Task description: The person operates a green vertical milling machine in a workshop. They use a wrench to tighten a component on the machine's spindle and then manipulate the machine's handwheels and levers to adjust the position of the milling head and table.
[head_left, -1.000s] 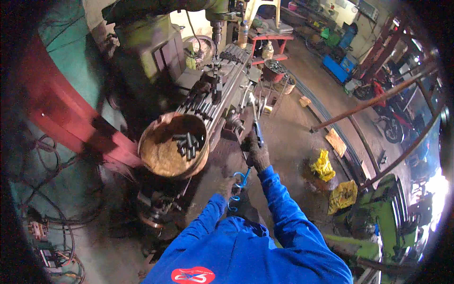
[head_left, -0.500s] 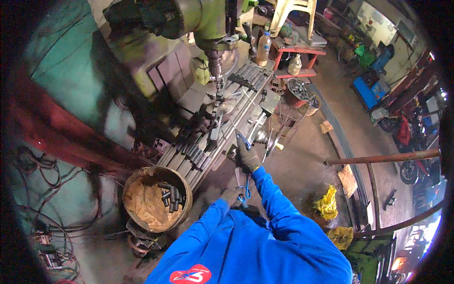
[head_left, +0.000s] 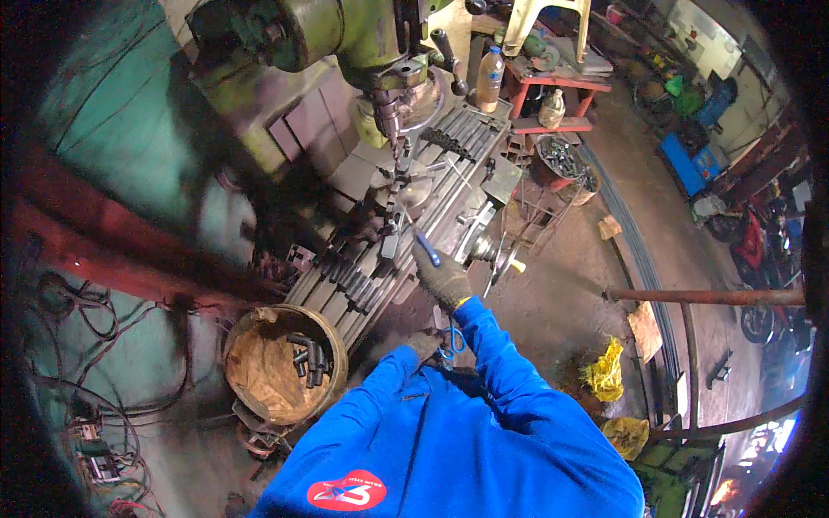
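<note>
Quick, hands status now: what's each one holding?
Left hand: gloved, low by the blue-handled tool; grip cannot be told.
Right hand: gloved, closed on a blue-tipped tool over the machine table.

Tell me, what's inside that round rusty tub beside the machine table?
The tub holds a small cluster of short dark metal rods against its right wall. The rest shows a brown, rusty lining. Whatever lies beneath the rods is hidden by them.

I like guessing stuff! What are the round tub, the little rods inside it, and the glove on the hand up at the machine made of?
The round tub looks like metal, rusty brown and dull inside. The little rods seem to be dark steel: short, grey cylinders. The glove on the right hand looks like grey knitted fabric, with a yellow cuff edge; a coating cannot be told.
</note>
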